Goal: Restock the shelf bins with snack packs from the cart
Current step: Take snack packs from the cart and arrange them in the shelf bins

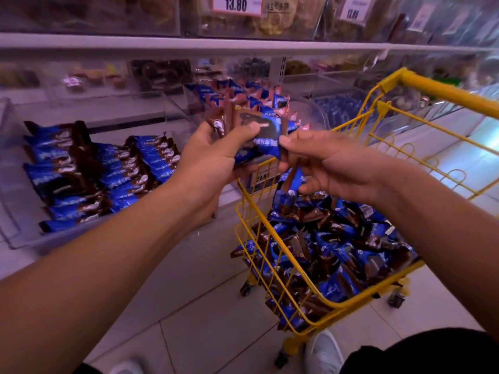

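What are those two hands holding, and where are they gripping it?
The left hand grips a bunch of snack packs by their lower ends; the right hand pinches the front pack's right edge.

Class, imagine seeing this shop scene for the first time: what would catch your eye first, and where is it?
Probably the yellow cart at right, heaped with blue and brown snack packs. At centre, the left hand grips a bunch of packs while the right hand pinches one corner. At left, a clear shelf bin holds neat rows.

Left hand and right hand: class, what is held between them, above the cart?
In the head view, a small stack of blue-and-brown snack packs spans the gap: the left hand grips it, and the right hand pinches its right edge.
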Tool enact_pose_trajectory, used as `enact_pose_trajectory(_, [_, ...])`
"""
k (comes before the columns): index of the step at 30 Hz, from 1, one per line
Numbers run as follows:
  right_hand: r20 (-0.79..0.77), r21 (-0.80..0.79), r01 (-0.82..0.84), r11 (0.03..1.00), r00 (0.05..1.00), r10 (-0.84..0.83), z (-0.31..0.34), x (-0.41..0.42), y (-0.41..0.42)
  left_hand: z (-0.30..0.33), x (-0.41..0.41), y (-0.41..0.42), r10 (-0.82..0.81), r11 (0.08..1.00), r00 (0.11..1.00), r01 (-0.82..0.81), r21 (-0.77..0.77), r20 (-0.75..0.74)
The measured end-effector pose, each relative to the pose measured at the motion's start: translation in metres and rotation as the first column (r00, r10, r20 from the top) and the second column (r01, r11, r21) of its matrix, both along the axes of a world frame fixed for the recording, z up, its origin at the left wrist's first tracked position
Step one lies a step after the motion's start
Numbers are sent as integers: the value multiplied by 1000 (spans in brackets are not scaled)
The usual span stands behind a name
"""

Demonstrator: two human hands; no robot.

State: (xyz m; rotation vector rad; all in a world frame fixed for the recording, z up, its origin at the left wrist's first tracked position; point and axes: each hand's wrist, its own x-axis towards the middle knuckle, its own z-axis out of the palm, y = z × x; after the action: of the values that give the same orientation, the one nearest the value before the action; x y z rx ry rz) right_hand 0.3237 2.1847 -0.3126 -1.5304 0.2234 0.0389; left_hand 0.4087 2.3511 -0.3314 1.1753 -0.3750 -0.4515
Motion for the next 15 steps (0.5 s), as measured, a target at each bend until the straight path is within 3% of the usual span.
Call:
enact_pose_trajectory(4, [60, 103, -4, 995, 998, -2, 4, -8, -8, 0, 4, 2, 97, 995, 994, -98, 19, 47])
enact_pose_trajectory(8, [175, 414, -31, 910, 984, -46, 9, -10, -9, 0, 2, 1, 79, 995, 996, -81, 53, 38])
enact_pose_trajectory(11, [200, 506, -56, 861, 978, -54, 10, -7, -3, -1, 1, -1, 9, 996, 998, -4, 89, -58])
enact_pose_trajectory(15, [127, 539, 49, 841, 982, -139, 10, -1, 6, 1, -1, 0, -99, 993, 973, 111, 48, -211])
